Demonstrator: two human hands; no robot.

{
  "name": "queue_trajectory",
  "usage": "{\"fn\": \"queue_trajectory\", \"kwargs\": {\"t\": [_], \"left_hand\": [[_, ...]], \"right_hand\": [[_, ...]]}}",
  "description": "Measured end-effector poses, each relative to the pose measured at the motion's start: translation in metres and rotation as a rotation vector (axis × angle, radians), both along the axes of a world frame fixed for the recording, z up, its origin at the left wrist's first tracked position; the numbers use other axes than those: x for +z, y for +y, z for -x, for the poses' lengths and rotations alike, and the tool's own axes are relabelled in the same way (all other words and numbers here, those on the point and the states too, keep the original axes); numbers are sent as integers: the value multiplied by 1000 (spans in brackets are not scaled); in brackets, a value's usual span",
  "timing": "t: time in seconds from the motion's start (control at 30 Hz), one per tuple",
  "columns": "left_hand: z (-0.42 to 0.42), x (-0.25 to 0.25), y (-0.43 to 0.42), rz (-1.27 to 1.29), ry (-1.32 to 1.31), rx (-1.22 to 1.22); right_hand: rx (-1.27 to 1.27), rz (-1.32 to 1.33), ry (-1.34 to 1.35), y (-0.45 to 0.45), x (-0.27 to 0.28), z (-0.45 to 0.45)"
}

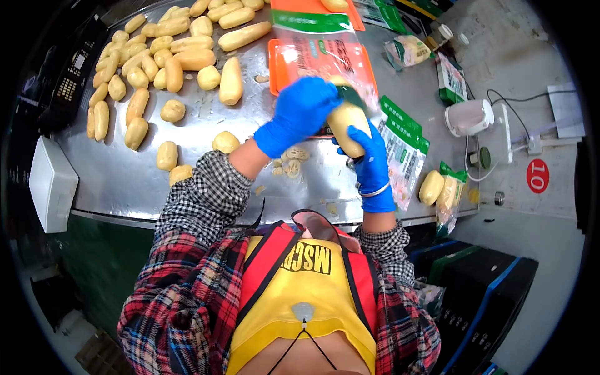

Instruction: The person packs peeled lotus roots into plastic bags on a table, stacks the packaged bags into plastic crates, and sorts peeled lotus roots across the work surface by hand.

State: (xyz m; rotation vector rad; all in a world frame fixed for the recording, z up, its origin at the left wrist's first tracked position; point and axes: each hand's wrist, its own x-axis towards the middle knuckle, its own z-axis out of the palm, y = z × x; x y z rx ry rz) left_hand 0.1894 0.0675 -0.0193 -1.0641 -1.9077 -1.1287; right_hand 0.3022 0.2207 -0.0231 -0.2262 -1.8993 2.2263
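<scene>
My right hand (371,164) is wrapped around the lower part of a thick, pale yellow peeled lotus root (348,128). My left hand (299,115), slightly blurred, is closed against its upper end, at the dark green band of a clear plastic bag (351,95). That band crosses the root, and its far tip shows beyond. Both hands wear blue gloves. Behind them lies an orange tray (274,65) with green-topped printed bags (312,22). Several lotus root slices (294,167) lie on the metal table below my left hand.
Many peeled lotus roots (174,74) spread over the left of the metal table (206,119). Printed bags (400,140) lie to the right, with a filled bag (449,199) near the front edge. A white box (53,184) stands at left, a pinkish-white jug (469,117) at right.
</scene>
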Motion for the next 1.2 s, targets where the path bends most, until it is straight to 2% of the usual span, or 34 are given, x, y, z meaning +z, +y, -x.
{"fn": "queue_trajectory", "kwargs": {"t": [0.03, 0.07, 0.1, 0.13, 0.17, 0.2, 0.27, 0.33, 0.37, 0.4, 0.47, 0.5, 0.6, 0.7, 0.77, 0.8, 0.83, 0.9, 1.0, 1.03, 1.07, 1.13, 1.17, 1.2], "left_hand": [[2, -16, -2, 37, 207, -47], [-7, -19, -2, 98, 110, -101], [-15, -22, -5, 157, -6, -156], [-16, -31, -5, 80, -173, -267], [-17, -33, -5, 31, 20, -123], [-19, -22, -12, 195, -83, -91], [-28, -13, -19, 99, -168, -69], [-24, -12, -20, 109, -125, -33], [-27, -10, -19, 122, -152, -32], [-29, -11, -18, 134, -184, -38], [-38, 8, -25, 305, -240, -113], [-47, 0, -20, 236, -169, -101], [-55, 4, -7, 18, 77, -107], [-41, 3, -24, 98, 73, 53], [-39, -3, -42, 116, 96, 96], [-40, -5, -47, 164, 44, 196], [-42, -9, -49, 211, -4, 296], [-35, -24, -59, 296, -41, 467], [-38, -70, -53, 498, -439, 279], [-40, -79, -49, 416, -342, 264], [-47, -61, -46, 501, -413, 257], [-47, -79, -23, 289, -317, 209], [-52, -58, -32, 349, -342, 161], [-54, -61, -24, 441, -283, 183]], "right_hand": [[22, -60, 139, -1, -25, -6], [73, -89, 274, -3, -37, -5], [23, 353, 87, -8, -33, 0], [3, 531, -62, -14, -27, 3], [-47, 719, -206, -19, -21, 5], [-78, 652, -268, -26, -19, 2], [-78, -85, -140, -49, -20, -1], [-110, -162, -135, -55, -18, 5], [-74, 102, -107, -44, -25, 7], [-43, 413, -197, -31, -32, 9], [-164, 686, -151, -40, -31, 22], [-152, 680, -129, -47, -34, 30], [-11, 428, -45, -57, -41, 51], [113, 306, 53, -48, -54, 72], [235, 321, 122, -33, -61, 79], [306, 337, 154, -24, -65, 86], [298, 517, 54, -34, -41, 75], [172, 417, 31, -42, -33, 74], [13, 97, 25, -55, -32, 71], [-25, -2, 23, -60, -30, 71], [-56, -76, 17, -58, -26, 69], [-103, -184, 3, -56, -19, 73], [-118, -233, -11, -56, -16, 75], [-131, -269, -14, -55, -14, 74]]}}
